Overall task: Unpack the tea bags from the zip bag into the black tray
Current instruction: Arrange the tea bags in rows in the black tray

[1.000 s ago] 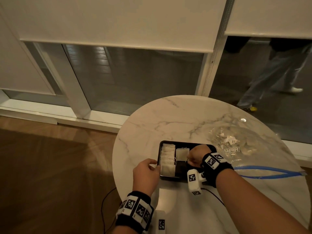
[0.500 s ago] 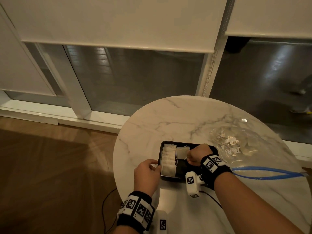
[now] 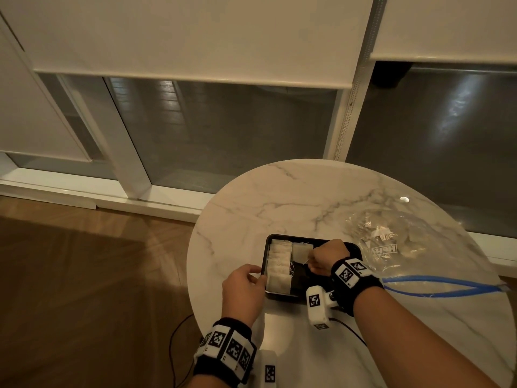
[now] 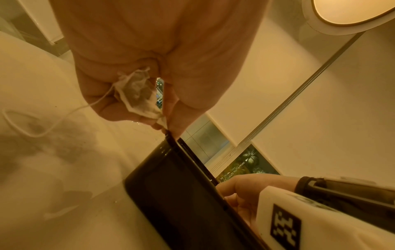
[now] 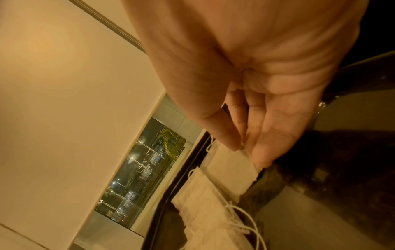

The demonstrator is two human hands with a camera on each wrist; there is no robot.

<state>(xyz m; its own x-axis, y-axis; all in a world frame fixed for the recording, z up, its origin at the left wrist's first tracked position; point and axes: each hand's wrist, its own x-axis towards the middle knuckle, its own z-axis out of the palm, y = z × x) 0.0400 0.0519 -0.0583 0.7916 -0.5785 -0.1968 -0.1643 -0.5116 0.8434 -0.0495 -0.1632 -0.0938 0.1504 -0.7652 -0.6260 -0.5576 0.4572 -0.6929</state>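
Observation:
The black tray [image 3: 303,280] sits on the marble table with a column of several white tea bags [image 3: 278,266] along its left side. My right hand [image 3: 313,260] is over the tray and pinches the edge of one tea bag [image 5: 233,170] between thumb and fingers [image 5: 245,152]; that bag lies flat beside the column [image 5: 200,201]. At the tray's near-left corner my left hand [image 3: 258,277] curls round a crumpled tea bag [image 4: 136,96] whose string hangs loose. Its fingertips [image 4: 171,130] touch the tray rim [image 4: 188,152]. The clear zip bag [image 3: 405,242] lies to the right.
The zip bag's blue closure [image 3: 436,287] stands open toward the table's right edge, with a few tea bags showing inside. The round table's left edge is close to my left hand. A window with lowered blinds is behind, and a cable [image 3: 179,331] hangs at the near side.
Both hands stay almost still at the tray. A person who was walking behind the window at the right has left the view.

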